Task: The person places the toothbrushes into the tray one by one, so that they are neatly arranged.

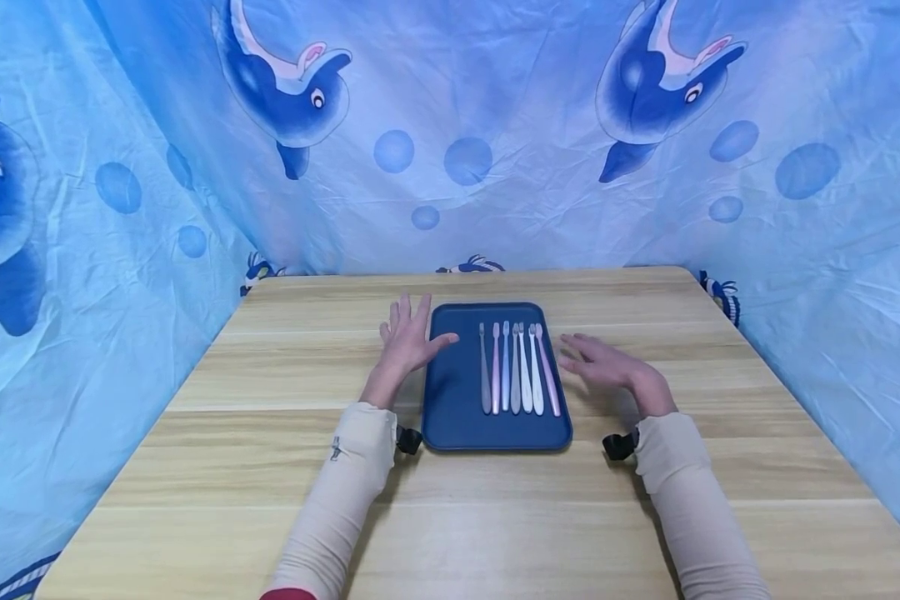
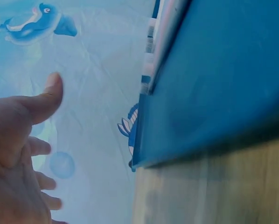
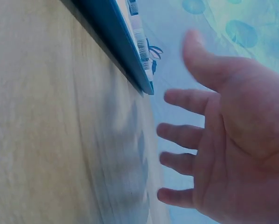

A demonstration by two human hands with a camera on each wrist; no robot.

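A dark blue tray [image 1: 452, 400] lies on the table. Several slim, pastel-coloured sticks [image 1: 505, 367], shaped like toothbrushes, lie side by side on its right half in grey, pink, blue and white. Barcode labels show near their far ends in both wrist views. My left hand [image 1: 408, 340] is held over the tray's left edge, fingers spread and thumb [image 2: 48, 98] reaching inward. Just off the tray's right side hovers my right hand [image 1: 606, 365], its fingers [image 3: 181, 135] extended and apart. Neither hand holds anything.
The light wood-grain table [image 1: 270, 467] extends around the tray on every side. Blue curtains [image 1: 435, 100] with dolphins and bubbles hang behind the table and along both its sides. A black wrist strap piece [image 1: 408, 440] sits by the left cuff, another [image 1: 619, 446] by the right.
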